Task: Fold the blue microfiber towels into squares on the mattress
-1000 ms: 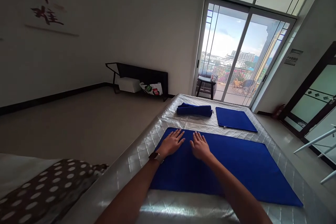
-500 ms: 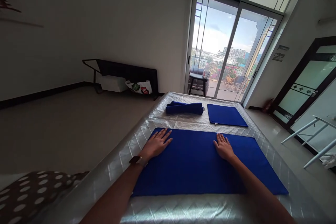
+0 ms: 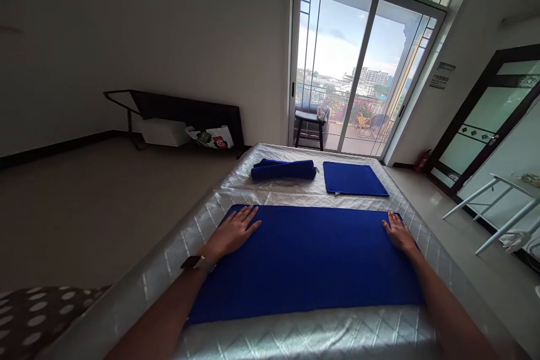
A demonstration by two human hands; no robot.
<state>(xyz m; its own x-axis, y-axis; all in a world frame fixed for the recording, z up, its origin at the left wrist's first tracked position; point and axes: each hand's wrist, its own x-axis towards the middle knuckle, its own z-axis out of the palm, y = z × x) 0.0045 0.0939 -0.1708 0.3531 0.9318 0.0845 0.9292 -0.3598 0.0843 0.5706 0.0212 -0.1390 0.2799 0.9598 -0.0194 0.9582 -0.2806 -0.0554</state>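
A flat blue cloth mat (image 3: pixel 312 259) lies spread across the silvery quilted mattress (image 3: pixel 304 337) in front of me. On its far left corner rests my left hand (image 3: pixel 232 230), open and palm down, with a dark watch at the wrist. My right hand (image 3: pixel 399 232) is open too, laid on the far right corner with the fingers pointing away from me. Beyond the mat sit a rolled blue cloth (image 3: pixel 284 170), on the left, and a flat blue square of cloth (image 3: pixel 355 178), on the right.
Against the left wall stands a black bench-like frame (image 3: pixel 189 111) with a white box (image 3: pixel 164 133) and a printed bag (image 3: pixel 213 137) beneath. Polka-dot fabric (image 3: pixel 37 320) shows at lower left. A white-legged table (image 3: pixel 504 183) stands right, near a dark-framed door (image 3: pixel 476 129).
My right hand has slid right along the mat's far edge to its corner. The left hand stays at the left corner. The view has shifted slightly.
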